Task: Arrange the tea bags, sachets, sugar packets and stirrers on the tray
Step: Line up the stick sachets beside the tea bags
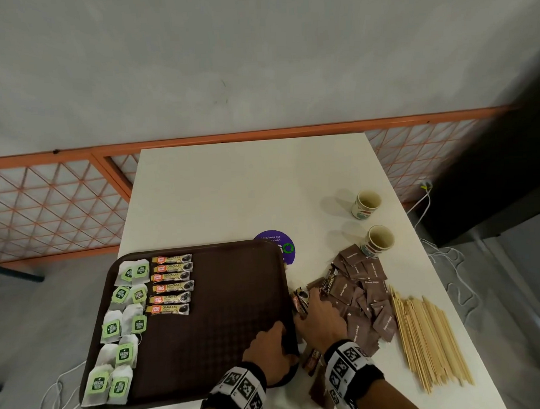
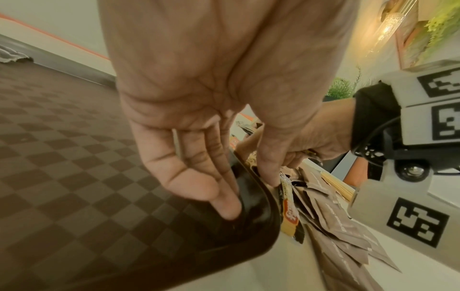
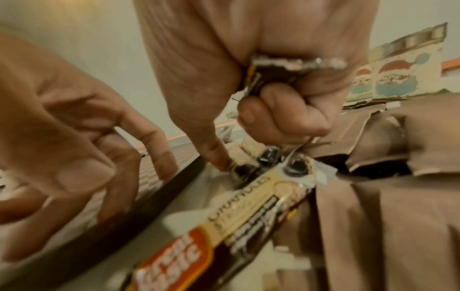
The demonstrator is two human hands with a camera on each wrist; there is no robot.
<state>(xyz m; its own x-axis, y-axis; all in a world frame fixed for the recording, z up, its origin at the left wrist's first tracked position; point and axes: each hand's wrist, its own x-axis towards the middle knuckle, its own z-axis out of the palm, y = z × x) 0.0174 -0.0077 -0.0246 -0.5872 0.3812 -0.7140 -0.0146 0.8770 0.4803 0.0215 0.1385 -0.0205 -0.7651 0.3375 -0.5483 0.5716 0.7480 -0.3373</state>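
A brown tray (image 1: 221, 328) (image 2: 74, 157) carries tea bags (image 1: 125, 304) down its left side and a column of coffee sachets (image 1: 172, 284) beside them. My left hand (image 1: 282, 329) (image 2: 248, 187) holds the tray's near right rim, fingers inside and thumb outside. Just right of the tray, my right hand (image 1: 318, 312) (image 3: 251, 126) grips coffee sachets (image 3: 281, 69) in its curled fingers, its index finger pointing down at more loose sachets (image 1: 300, 299) (image 3: 236, 216). Brown sugar packets (image 1: 363, 293) (image 3: 373, 216) lie heaped to its right. Wooden stirrers (image 1: 429, 342) lie beyond them.
Two paper cups (image 1: 366, 204) (image 1: 380, 240) stand behind the sugar heap on the white table (image 1: 231, 190). A purple round sticker (image 1: 282, 246) shows at the tray's far right corner. Another sachet (image 1: 312, 360) lies between my wrists. The tray's near left corner overhangs the table edge.
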